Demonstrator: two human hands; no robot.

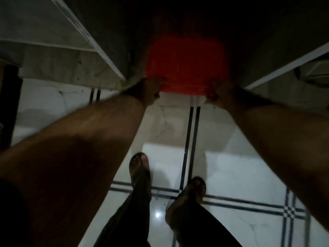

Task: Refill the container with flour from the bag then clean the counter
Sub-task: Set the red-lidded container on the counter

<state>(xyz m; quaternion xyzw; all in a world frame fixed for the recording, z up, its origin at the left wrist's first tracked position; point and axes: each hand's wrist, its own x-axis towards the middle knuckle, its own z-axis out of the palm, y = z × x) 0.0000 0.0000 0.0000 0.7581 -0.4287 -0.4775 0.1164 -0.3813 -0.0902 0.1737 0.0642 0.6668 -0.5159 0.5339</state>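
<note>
A container with a red lid and a pale body sits low in a dark opening under the counter, its front part over the tiled floor. My left hand grips its left side, fingers curled round the lid's edge. My right hand grips its right side the same way. The frame is dim and blurred. No flour bag is in view.
White-edged cabinet panels flank the opening on the left, and another edge runs on the right. Below is a white tiled floor with dark stripes. My two sandalled feet stand just behind the container.
</note>
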